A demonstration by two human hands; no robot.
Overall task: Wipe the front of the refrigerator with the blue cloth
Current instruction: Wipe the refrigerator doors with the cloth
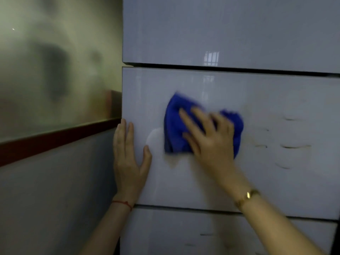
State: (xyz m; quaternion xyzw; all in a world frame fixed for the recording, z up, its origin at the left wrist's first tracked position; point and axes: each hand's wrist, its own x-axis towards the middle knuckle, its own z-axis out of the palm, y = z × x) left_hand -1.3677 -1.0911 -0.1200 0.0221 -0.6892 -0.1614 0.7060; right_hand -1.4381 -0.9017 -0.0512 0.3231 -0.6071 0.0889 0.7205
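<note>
The refrigerator [220,37] has a glossy pale grey front split by dark gaps into three stacked doors. My right hand [207,137] presses a crumpled blue cloth [173,126] flat against the middle door, fingers spread over it; hand and cloth are blurred. My left hand [127,157] lies flat and open on the left edge of the same door, holding nothing. Faint smudges and dark curved marks [292,146] show on the door to the right of the cloth.
A wall [55,199] stands to the left of the refrigerator, grey below a dark red strip [55,137] and hazy greenish above. The lower door [184,234] carries a few faint marks.
</note>
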